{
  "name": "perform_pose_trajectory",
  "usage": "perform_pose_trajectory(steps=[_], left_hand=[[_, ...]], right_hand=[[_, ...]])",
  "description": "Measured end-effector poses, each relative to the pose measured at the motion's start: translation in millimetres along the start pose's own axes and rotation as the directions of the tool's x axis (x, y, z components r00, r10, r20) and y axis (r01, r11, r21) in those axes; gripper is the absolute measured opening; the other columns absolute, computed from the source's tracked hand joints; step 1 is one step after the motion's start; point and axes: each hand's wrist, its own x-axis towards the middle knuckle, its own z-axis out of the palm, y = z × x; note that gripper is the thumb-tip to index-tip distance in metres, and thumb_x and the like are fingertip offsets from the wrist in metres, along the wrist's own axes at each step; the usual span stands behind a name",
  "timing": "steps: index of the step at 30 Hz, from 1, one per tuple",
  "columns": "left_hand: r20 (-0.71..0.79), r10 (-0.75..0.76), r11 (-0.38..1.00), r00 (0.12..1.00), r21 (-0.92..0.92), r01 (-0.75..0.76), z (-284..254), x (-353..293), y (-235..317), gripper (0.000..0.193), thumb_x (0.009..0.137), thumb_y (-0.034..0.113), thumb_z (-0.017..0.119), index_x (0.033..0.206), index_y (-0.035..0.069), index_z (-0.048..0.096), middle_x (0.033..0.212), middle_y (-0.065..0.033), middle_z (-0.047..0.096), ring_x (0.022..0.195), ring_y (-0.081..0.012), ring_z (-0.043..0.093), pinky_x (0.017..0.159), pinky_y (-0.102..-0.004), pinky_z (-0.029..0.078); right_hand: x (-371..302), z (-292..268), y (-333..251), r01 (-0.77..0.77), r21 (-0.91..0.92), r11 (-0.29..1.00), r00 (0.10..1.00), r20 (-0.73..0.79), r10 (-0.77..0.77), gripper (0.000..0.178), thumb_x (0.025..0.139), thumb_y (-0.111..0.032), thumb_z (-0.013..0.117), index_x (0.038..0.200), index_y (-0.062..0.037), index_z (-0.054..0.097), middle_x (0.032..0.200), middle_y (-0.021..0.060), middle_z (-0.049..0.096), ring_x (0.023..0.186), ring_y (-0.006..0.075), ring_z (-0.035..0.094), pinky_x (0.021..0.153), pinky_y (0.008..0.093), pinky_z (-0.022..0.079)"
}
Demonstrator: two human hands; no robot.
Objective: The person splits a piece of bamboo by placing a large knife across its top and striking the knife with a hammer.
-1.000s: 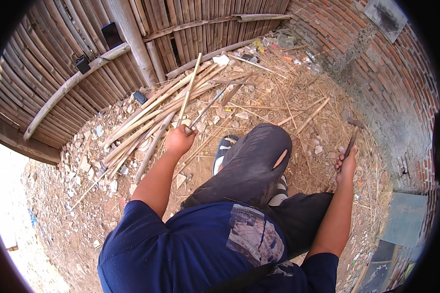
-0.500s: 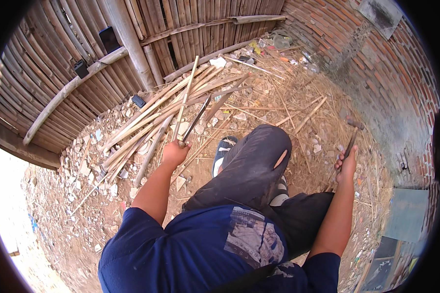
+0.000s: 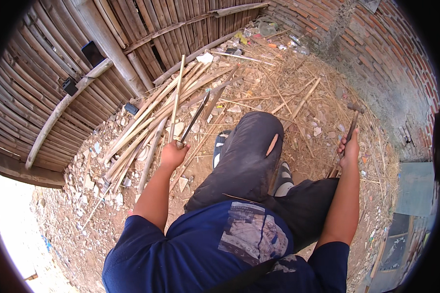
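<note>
Head view: left hand [image 3: 174,155] grip wrapped round long knife [image 3: 195,119], right hand [image 3: 349,152] grip round hammer [image 3: 352,125]; shirt print [image 3: 253,232], lettering illegible.

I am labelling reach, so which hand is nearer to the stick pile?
Left. The left hand is just right of the stick pile; the right hand is much farther right, beyond the legs.

I see a navy T-shirt [image 3: 181,256] with a greyish print [image 3: 247,229], lower centre; above it, ripped dark trousers [image 3: 244,156] and dark-and-white shoes [image 3: 219,145].
</note>
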Motion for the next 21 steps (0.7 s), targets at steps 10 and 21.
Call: perform_pose_trajectory(steps=[10,21], left_hand=[[-0.034,0.102,0.995,0.994,-0.013,-0.102,-59,49,93,0.057,0.086,0.054,0.074,0.105,0.0,0.07,0.097,-0.0264,0.074,0.095,-0.0423,0.071,0.086,-0.0498,0.055],[-0.047,0.372,0.928,0.927,0.024,-0.371,-105,65,197,0.062,0.083,0.056,0.076,0.104,-0.002,0.072,0.098,-0.0258,0.074,0.096,-0.0409,0.071,0.087,-0.0465,0.056]], right_hand=[[4,11,-1,-0.003,-0.039,0.999,1.0,0.006,0.003,0.055,0.101,-0.067,0.05,0.094,-0.0128,0.053,0.065,-0.0055,0.047,0.047,0.0067,0.041,0.042,0.0241,0.033],[-6,62,-12,0.131,-0.163,0.978,0.987,0.115,-0.113,0.055,0.103,-0.065,0.049,0.094,-0.0109,0.053,0.065,-0.0048,0.045,0.047,0.0075,0.04,0.042,0.0257,0.032]])
